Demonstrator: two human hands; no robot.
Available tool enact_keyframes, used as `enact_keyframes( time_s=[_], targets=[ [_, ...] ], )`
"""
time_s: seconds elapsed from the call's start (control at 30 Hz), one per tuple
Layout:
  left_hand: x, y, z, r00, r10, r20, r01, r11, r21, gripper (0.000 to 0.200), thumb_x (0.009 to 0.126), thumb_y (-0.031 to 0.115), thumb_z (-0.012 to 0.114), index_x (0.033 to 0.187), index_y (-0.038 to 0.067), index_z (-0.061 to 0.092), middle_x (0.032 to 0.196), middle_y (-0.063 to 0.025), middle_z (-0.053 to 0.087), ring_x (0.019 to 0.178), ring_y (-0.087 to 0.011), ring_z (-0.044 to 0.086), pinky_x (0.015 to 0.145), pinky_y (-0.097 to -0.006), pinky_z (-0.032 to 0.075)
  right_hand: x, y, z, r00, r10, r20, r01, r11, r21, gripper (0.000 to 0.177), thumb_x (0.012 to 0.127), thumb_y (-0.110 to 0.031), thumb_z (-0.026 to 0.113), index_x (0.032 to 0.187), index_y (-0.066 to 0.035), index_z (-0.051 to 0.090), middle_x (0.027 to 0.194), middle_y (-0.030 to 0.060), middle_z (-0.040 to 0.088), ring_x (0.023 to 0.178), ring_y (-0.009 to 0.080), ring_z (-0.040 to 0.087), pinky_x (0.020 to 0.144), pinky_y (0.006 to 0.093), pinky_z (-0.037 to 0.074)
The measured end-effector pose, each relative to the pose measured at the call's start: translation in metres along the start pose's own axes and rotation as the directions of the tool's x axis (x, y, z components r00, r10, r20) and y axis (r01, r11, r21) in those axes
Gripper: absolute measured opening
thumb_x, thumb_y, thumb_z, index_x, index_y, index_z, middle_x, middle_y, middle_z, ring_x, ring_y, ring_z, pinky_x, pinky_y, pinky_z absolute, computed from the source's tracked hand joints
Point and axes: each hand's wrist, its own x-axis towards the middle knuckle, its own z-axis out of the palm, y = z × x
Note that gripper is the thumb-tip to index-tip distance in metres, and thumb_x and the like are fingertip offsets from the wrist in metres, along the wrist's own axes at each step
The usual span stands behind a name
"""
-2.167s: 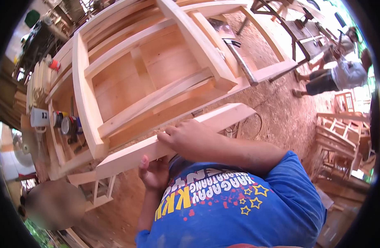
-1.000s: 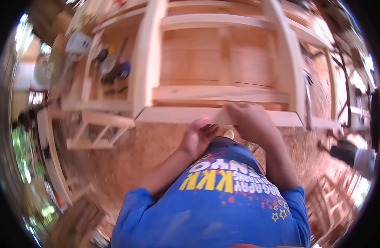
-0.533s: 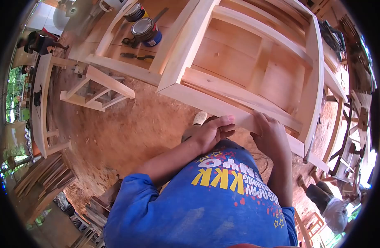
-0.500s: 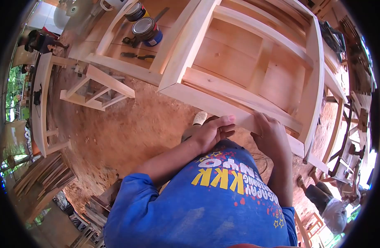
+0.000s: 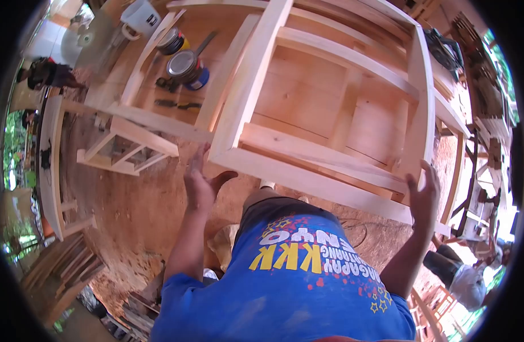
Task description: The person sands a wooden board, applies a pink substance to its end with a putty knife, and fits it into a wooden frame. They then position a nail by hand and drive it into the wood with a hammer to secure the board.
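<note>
Where the hands sit: at the 2 near corners of a wooden frame (image 5: 313,182), arms spread wide.
Left hand (image 5: 200,182): open, fingers straight and pointing up, thumb stretched toward the near left corner; just beside the wood, though contact is not clear.
Right hand (image 5: 424,194): closed on the near right corner, thumb on the front face, fingers round the side.
Wooden frame: lying flat ahead of the person's blue shirt (image 5: 307,285), boards showing between its rails, the near rail running from hand to hand.
Counter (image 5: 228,28): left of the frame, carrying 2 cans (image 5: 184,64), a white mug (image 5: 139,16) and small dark tools (image 5: 176,104).
Stool frame (image 5: 125,151): small and pale, just below the counter's edge, near the left hand.
Floor (image 5: 142,216): covered in sawdust.
Other person (image 5: 461,279): low at the right edge, well apart.
</note>
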Motion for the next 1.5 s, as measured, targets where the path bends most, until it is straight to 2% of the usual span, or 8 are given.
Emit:
enact_keyframes(
  time_s=[0.27, 0.37, 0.43, 0.5, 0.93, 1.1, 1.3, 1.5],
  targets=[
    [0.031, -0.017, 0.0, 0.916, 0.292, 0.275, -0.349, 0.918, 0.189, 0.031, 0.074, 0.015, 0.088, 0.101, 0.006, 0.076, 0.095, -0.0155, 0.075, 0.09, -0.0396, 0.072, 0.078, -0.0467, 0.06, -0.042, 0.127, 0.025, 0.807, 0.443, 0.39, -0.582, 0.709, 0.398, 0.06, 0.112, -0.056, 0.043, 0.103, -0.001, 0.064, 0.08, -0.0021, 0.051, 0.076, 0.0093, 0.046, 0.067, 0.0293, 0.043],
    [0.026, -0.036, -0.002, 0.902, 0.281, 0.327, -0.358, 0.911, 0.204, 0.04, 0.08, 0.029, 0.087, 0.11, 0.005, 0.074, 0.1, -0.0144, 0.074, 0.094, -0.0362, 0.072, 0.082, -0.0452, 0.06, -0.044, 0.105, 0.03, 0.917, 0.281, 0.284, -0.365, 0.878, 0.311, 0.059, 0.108, -0.061, 0.048, 0.101, -0.004, 0.059, 0.073, -0.0044, 0.047, 0.066, 0.0072, 0.046, 0.056, 0.0268, 0.039],
    [0.027, -0.038, -0.003, 0.941, 0.052, 0.334, 0.021, 0.978, -0.21, 0.055, 0.085, 0.046, 0.082, 0.119, 0.005, 0.069, 0.109, -0.0126, 0.072, 0.102, -0.0319, 0.07, 0.089, -0.0445, 0.059, -0.043, 0.097, 0.024, 0.889, 0.302, 0.343, -0.426, 0.819, 0.385, 0.066, 0.107, -0.064, 0.049, 0.11, 0.001, 0.062, 0.073, -0.0006, 0.054, 0.066, 0.0076, 0.051, 0.058, 0.0272, 0.043],
    [0.025, -0.033, 0.0, 0.779, -0.278, 0.563, 0.626, 0.271, -0.731, 0.076, 0.089, 0.067, 0.073, 0.13, 0.004, 0.064, 0.121, -0.0104, 0.068, 0.113, -0.0269, 0.067, 0.096, -0.0443, 0.057, -0.044, 0.087, 0.021, 0.873, 0.314, 0.374, -0.465, 0.767, 0.442, 0.07, 0.106, -0.065, 0.051, 0.115, 0.003, 0.063, 0.073, 0.0012, 0.058, 0.065, 0.0078, 0.054, 0.059, 0.0278, 0.045],
    [0.095, -0.063, -0.015, 0.804, -0.307, 0.509, 0.582, 0.581, -0.569, 0.111, 0.083, 0.086, 0.064, 0.153, 0.002, 0.044, 0.143, -0.0136, 0.056, 0.131, -0.032, 0.058, 0.112, -0.0525, 0.05, -0.041, 0.038, 0.038, 0.856, 0.332, 0.397, -0.504, 0.709, 0.493, 0.074, 0.101, -0.07, 0.055, 0.127, -0.001, 0.059, 0.079, -0.0046, 0.055, 0.062, 0.005, 0.05, 0.054, 0.0267, 0.044],
    [0.107, 0.012, -0.017, 0.913, 0.145, 0.382, -0.121, 0.989, -0.087, 0.114, 0.075, 0.036, 0.096, 0.163, 0.008, 0.03, 0.152, -0.0193, 0.052, 0.132, -0.032, 0.057, 0.112, -0.0508, 0.05, -0.051, 0.021, 0.022, 0.931, 0.331, 0.154, -0.363, 0.795, 0.486, 0.082, 0.097, -0.054, 0.072, 0.16, -0.011, 0.043, 0.131, 0.0233, 0.067, 0.114, 0.0286, 0.067, 0.1, 0.0417, 0.053],
    [0.127, 0.073, -0.034, 0.722, 0.187, 0.666, -0.454, 0.854, 0.253, 0.091, 0.06, 0.005, 0.094, 0.143, 0.009, 0.057, 0.126, -0.0238, 0.064, 0.119, -0.0438, 0.063, 0.102, -0.0503, 0.053, -0.069, -0.016, -0.014, 0.922, 0.15, 0.358, -0.221, 0.961, 0.166, 0.101, 0.067, -0.025, 0.097, 0.157, -0.027, 0.051, 0.161, 0.0307, 0.039, 0.141, 0.0459, 0.051, 0.118, 0.0442, 0.043],
    [0.145, 0.055, -0.029, 0.68, 0.271, 0.682, -0.571, 0.779, 0.259, 0.061, 0.058, 0.006, 0.09, 0.113, 0.003, 0.065, 0.115, -0.0277, 0.063, 0.108, -0.0521, 0.061, 0.096, -0.0524, 0.051, -0.073, -0.025, 0.005, 0.919, 0.229, 0.321, -0.238, 0.971, -0.012, 0.07, 0.078, -0.009, 0.081, 0.144, -0.026, 0.064, 0.16, 0.0339, 0.036, 0.121, 0.0433, 0.067, 0.099, 0.0463, 0.059]
  ],
)
